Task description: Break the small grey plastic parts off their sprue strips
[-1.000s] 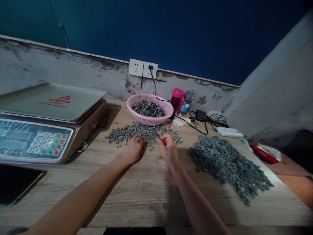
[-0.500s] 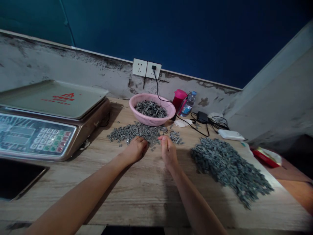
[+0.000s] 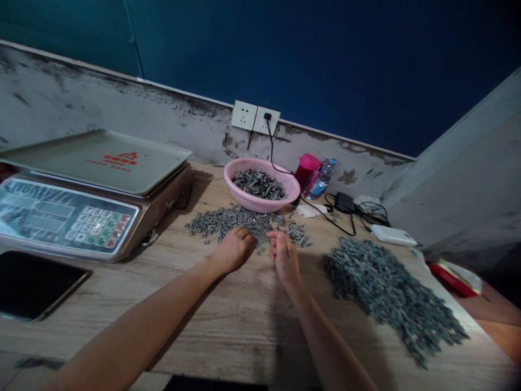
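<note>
My left hand (image 3: 235,249) rests knuckles-up on the near edge of a small spread of grey metal pieces (image 3: 236,220), its fingers curled into them. My right hand (image 3: 284,255) is just to the right, fingers bunched together over a few pieces; what it holds is too small to make out. A pink basket (image 3: 244,193) behind the spread holds more of the grey pieces. A much larger heap of grey pieces (image 3: 391,293) lies to the right of my right hand on the wooden table (image 3: 228,320).
An electronic scale (image 3: 81,195) with a keypad fills the left side, a dark tablet (image 3: 32,282) in front of it. At the back stand a pink cup (image 3: 305,169), a water bottle (image 3: 321,179), a black charger (image 3: 344,202) with cables and a white power bank (image 3: 393,235). A wall socket (image 3: 255,117) is above.
The view has shifted slightly, moving everything right in the picture. Both hands stay at the near edge of the small spread; the right hand's fingers have closed a little tighter.
</note>
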A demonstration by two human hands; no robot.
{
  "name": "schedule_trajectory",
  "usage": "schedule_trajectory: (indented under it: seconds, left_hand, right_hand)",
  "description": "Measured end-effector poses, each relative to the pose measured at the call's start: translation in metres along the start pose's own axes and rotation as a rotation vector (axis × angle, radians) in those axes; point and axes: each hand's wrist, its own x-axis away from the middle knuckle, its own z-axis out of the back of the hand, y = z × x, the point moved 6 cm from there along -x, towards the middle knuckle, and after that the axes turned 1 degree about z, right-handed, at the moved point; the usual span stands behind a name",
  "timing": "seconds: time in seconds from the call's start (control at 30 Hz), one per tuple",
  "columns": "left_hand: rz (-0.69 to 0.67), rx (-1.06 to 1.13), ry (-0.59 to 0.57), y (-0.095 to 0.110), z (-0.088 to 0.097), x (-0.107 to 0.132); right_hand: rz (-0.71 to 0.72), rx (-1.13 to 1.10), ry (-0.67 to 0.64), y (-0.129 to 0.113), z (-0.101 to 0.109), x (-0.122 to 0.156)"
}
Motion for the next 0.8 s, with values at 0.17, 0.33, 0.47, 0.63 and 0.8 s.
schedule_trajectory:
  seconds: [0.17, 0.33, 0.47, 0.63, 0.8]
  left_hand:
    - [0.308, 0.646, 0.173, -0.007, 0.017, -0.001]
    - [0.536, 1.180, 0.190, 0.000, 0.009, 0.001]
    - [0.597, 1.467, 0.239, 0.008, 0.000, 0.004]
    - [0.730, 1.820, 0.159, 0.013, -0.016, 0.008]
    - [0.751, 1.932, 0.060, 0.014, -0.020, 0.008]
  right_hand:
    - [-0.104, -0.254, -0.063, -0.008, -0.011, 0.004]
    - [-0.028, -0.027, -0.101, -0.022, -0.015, 0.010]
    - [0.003, 0.046, -0.071, -0.025, -0.013, 0.011]
    - [0.070, 0.130, -0.103, -0.025, -0.011, 0.009]
    - [0.236, 0.229, -0.144, -0.037, -0.009, 0.008]
